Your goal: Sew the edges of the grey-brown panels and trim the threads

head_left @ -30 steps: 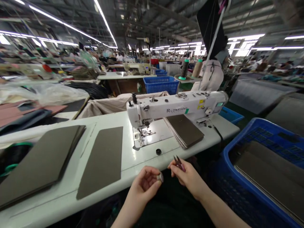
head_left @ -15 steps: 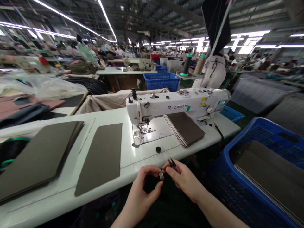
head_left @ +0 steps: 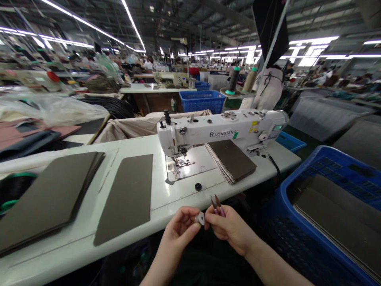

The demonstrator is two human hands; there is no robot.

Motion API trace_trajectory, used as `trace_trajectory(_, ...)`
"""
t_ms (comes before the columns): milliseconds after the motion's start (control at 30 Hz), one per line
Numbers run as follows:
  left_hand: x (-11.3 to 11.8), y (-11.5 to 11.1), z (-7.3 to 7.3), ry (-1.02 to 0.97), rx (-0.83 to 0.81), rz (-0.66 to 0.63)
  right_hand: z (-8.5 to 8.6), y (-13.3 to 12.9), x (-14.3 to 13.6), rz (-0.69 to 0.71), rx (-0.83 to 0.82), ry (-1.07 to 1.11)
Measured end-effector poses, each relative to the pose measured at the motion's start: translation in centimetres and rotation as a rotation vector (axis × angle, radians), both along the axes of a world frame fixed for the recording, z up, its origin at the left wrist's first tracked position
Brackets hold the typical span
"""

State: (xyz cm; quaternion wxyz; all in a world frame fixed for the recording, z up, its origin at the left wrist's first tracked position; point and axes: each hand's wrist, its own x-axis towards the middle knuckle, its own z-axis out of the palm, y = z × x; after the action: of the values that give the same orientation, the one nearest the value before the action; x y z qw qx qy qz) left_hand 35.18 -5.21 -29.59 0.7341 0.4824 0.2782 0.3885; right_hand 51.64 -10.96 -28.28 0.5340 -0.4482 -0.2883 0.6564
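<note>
A small metal bobbin [head_left: 201, 218] is pinched between the thumb and fingers of my left hand [head_left: 181, 230], its flat round face turned to the right. My right hand [head_left: 230, 226] is closed around purple-handled thread snips [head_left: 218, 206], their two blades pointing up and slightly apart. The fingertips of this hand are close beside the bobbin; whether they touch it or hold thread I cannot tell. Both hands are just off the front edge of the sewing table [head_left: 172, 206]. Above them a black bobbin [head_left: 198, 186] lies on the tabletop, in front of the white sewing machine [head_left: 211, 129].
A stack of dark brown panels [head_left: 233, 159] lies under the machine arm. One single panel [head_left: 126, 194] and a larger stack [head_left: 50, 194] lie to the left. A blue basket [head_left: 285, 190] holding panels stands at the right. Thread cones [head_left: 233, 81] stand behind the machine.
My left fingers have turned the bobbin so its flat face shows. My right hand has shifted slightly, and the snips now point more upright.
</note>
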Motion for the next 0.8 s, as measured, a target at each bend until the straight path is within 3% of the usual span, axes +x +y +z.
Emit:
trace_trajectory(300, 0.4, -0.4, -0.6, -0.174, -0.276, -0.014, 0.4, -0.8, -0.4, 0.004, 0.077, -0.341)
trace_trajectory(467, -0.2, 0.5, -0.9, -0.19, -0.333, 0.008, 0.8, -1.1, 1.4, 0.264, 0.089, -0.549)
trace_trajectory(633, 0.0, 0.7, -1.4, -0.174, -0.383, -0.114, 1.4, -0.4, 2.1, 0.018, 0.2, -0.683)
trace_trajectory(800, 0.3, 0.4, -2.3, -0.204, -0.448, -0.153, 1.0, 0.8, 0.9, 0.071, 0.356, -0.744)
